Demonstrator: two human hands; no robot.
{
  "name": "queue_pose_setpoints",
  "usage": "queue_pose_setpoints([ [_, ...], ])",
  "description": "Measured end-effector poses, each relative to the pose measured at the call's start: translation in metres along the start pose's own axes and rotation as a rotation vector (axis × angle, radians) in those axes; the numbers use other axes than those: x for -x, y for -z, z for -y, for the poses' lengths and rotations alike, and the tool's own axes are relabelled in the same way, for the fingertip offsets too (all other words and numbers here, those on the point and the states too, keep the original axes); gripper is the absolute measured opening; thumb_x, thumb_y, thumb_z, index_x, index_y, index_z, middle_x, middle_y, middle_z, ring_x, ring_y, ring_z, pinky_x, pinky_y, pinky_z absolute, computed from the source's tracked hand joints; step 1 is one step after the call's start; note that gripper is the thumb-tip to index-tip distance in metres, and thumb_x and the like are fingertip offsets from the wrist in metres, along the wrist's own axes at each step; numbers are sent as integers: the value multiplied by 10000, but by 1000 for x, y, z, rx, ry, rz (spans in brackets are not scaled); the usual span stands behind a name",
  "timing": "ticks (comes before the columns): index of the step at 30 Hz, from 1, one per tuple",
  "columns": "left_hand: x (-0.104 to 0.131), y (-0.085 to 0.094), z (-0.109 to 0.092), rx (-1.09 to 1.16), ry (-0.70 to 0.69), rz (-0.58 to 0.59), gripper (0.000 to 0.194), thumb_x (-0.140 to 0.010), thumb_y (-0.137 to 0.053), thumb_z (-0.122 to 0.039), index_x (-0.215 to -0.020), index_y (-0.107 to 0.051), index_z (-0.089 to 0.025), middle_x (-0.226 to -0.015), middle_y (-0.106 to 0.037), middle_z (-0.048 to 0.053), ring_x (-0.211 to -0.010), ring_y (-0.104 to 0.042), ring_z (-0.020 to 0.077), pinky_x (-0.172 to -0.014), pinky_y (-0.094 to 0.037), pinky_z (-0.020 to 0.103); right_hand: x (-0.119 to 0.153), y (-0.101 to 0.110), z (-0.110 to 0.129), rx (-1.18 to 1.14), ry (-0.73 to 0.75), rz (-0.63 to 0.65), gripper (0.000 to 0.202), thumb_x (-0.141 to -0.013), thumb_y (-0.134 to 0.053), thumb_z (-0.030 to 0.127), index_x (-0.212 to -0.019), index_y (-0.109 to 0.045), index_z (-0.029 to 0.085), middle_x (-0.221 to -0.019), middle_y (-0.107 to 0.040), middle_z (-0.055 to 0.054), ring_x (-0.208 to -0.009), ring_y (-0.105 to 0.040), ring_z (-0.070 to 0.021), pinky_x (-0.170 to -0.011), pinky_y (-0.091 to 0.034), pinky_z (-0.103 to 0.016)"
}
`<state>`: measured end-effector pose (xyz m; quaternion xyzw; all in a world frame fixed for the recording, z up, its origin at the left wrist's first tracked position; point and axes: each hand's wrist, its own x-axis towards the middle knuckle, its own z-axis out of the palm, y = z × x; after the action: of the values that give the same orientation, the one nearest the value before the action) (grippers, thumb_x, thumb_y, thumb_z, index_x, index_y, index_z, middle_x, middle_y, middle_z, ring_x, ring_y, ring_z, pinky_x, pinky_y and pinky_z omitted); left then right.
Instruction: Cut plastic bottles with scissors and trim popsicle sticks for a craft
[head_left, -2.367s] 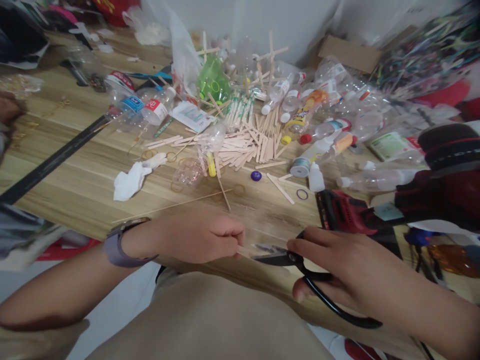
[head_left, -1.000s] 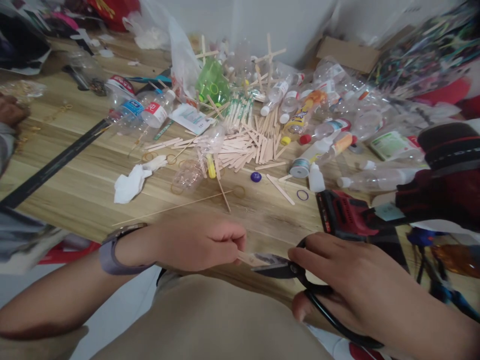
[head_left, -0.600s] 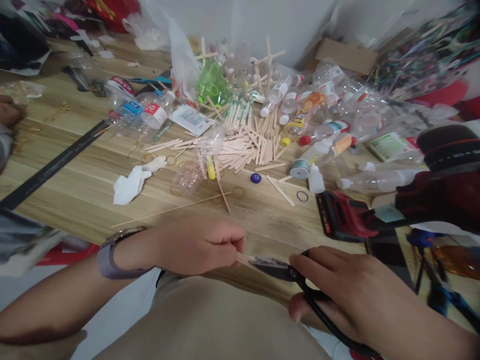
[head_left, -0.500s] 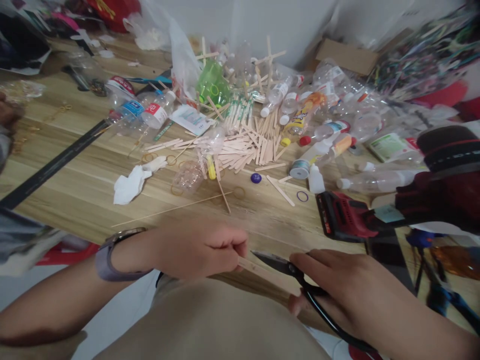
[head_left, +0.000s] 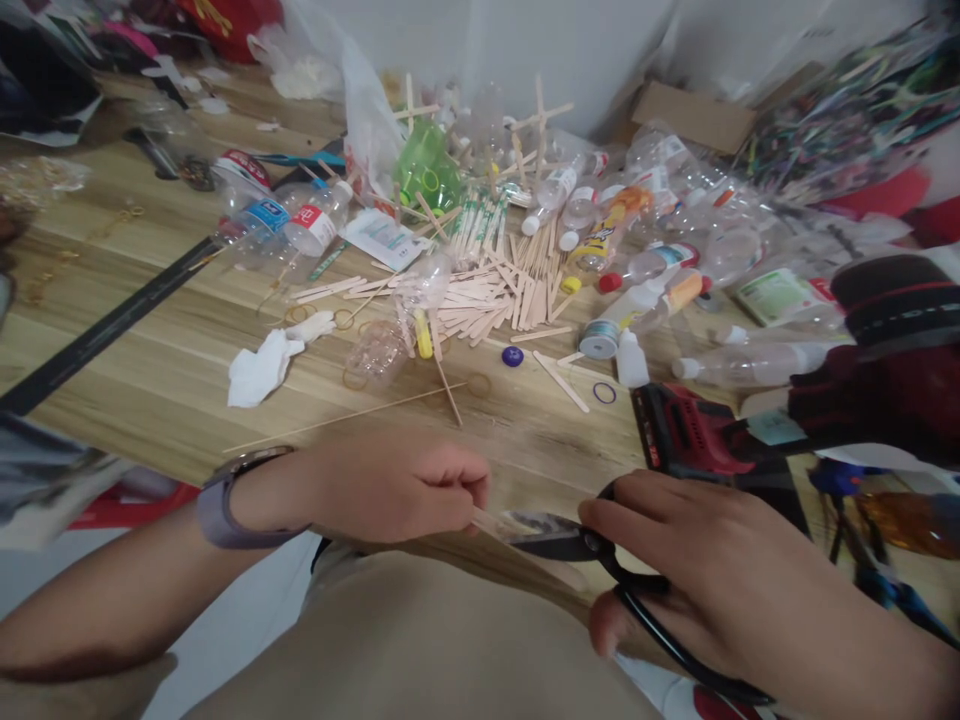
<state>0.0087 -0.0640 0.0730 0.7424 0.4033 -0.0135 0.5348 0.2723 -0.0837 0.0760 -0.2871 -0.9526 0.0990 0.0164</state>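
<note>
At the front edge of the wooden table (head_left: pixel 172 360), my left hand (head_left: pixel 409 487) pinches one end of a flat wooden stick (head_left: pixel 536 568), which points down to the right. My right hand (head_left: pixel 690 560) is wrapped round the black handles of scissors (head_left: pixel 555 540). The scissor blades are parted and lie at the stick, close to my left fingertips. Beyond my hands is a pile of loose wooden sticks (head_left: pixel 472 305), with a purple cap (head_left: pixel 512 356) in front of it.
Plastic bottles (head_left: pixel 739 362) crowd the right and back. A red and black power tool (head_left: pixel 694 430) lies by my right hand. Crumpled white tissue (head_left: pixel 262 370), a thin skewer (head_left: pixel 337 421) and a long black strip (head_left: pixel 112 325) are at the left.
The scissor blades have opened and moved onto the stick near my left fingers. My right thumb has dropped away from the other fingers. At the far left edge, a person's hand has left the view.
</note>
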Motion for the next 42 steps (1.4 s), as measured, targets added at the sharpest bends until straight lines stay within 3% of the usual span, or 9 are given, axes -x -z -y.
queue_pose_setpoints([
  [11, 0, 0, 0, -23, -24, -11, 147, -818, -453, -219, -698, -536, -214, -593, -495, -65, -561, -428, 107, -524, -246, 241, 2, -11, 4, -71, 3, 15, 483, -994, -364, 571, -839, -625, 195, -620, -596, -17, -501, -588, -188, -459, -343, -303],
  [15, 2, -3, 0, -26, -18, -63, 150, -829, -447, -215, -702, -527, -223, -576, -487, -66, -546, -418, 111, -512, -236, 247, 2, -14, 7, -416, -225, 192, 321, -958, -532, 456, -755, -590, 214, -628, -642, 6, -539, -613, -155, -472, -364, -244],
  [18, 3, -4, -1, -10, -3, -57, 129, -818, -461, -218, -703, -519, -229, -567, -480, -65, -533, -413, 116, -494, -231, 251, 2, -12, 4, -652, -375, 260, 297, -942, -526, 390, -704, -549, 214, -594, -622, 37, -539, -599, -126, -466, -373, -199],
  [21, 2, -4, 1, 13, -6, -78, 132, -812, -470, -221, -696, -531, -230, -567, -495, -62, -537, -422, 118, -497, -236, 248, 3, -7, 0, -459, -339, 131, 406, -973, -435, 518, -754, -590, 213, -639, -629, 7, -568, -624, -156, -506, -440, -231],
  [24, 0, -5, 4, 24, -1, -84, 144, -820, -472, -241, -699, -548, -226, -573, -500, -62, -548, -425, 116, -512, -243, 240, 4, -3, -3, -113, -208, -8, 531, -939, -397, 668, -882, -651, 205, -723, -651, -49, -638, -673, -223, -532, -493, -302],
  [26, -1, -5, 5, 27, 9, -68, 162, -833, -468, -263, -702, -554, -222, -585, -501, -61, -555, -424, 114, -522, -247, 236, 3, -2, -2, 2, -123, -40, 566, -917, -396, 698, -875, -652, 195, -716, -630, -57, -632, -673, -237, -505, -492, -316],
  [38, 0, -4, 3, -22, 49, -57, 184, -846, -451, -264, -709, -568, -225, -600, -498, -69, -577, -435, 113, -532, -257, 243, 2, -9, 6, 161, 14, -109, 579, -982, -283, 624, -801, -630, 198, -597, -586, -16, -471, -609, -197, -423, -384, -317],
  [42, 0, -3, 3, -46, 49, -23, 169, -846, -447, -261, -730, -564, -227, -613, -520, -71, -575, -447, 112, -554, -287, 247, 5, -11, 6, 41, -9, -49, 536, -993, -321, 595, -812, -631, 197, -601, -603, -15, -476, -610, -193, -428, -363, -309],
])
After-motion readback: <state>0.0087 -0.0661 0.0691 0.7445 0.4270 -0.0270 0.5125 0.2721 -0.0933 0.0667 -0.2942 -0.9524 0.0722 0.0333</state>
